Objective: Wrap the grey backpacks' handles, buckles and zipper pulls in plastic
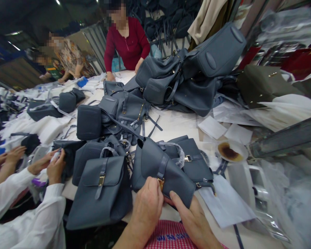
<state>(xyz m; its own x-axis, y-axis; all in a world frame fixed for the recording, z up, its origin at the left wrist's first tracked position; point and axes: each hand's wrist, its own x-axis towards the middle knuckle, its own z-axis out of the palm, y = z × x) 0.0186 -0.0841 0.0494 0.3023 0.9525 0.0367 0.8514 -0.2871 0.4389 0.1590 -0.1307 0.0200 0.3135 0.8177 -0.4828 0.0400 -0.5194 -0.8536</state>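
My left hand [146, 207] grips a slate-grey leather backpack [166, 173] near its gold buckle [160, 184]. My right hand [191, 221] holds the lower edge of the same bag, with the thumb pressed on the leather. The backpack lies tilted on the white work table [176, 124], its strap and flap facing me. Another grey backpack [101, 188] with a gold buckle sits just to the left of my hands. A flat grey bag [194, 162] partly wrapped in clear plastic lies beyond them, partly hidden by the held backpack.
Several grey backpacks [176, 72] are heaped across the table, and an olive bag [261, 84] lies at the right. White sheets of paper [225, 204] and a stained saucer [232, 151] lie nearby. Co-workers' white-sleeved hands [55, 166] work at the left, and a person in a red top [126, 45] stands opposite.
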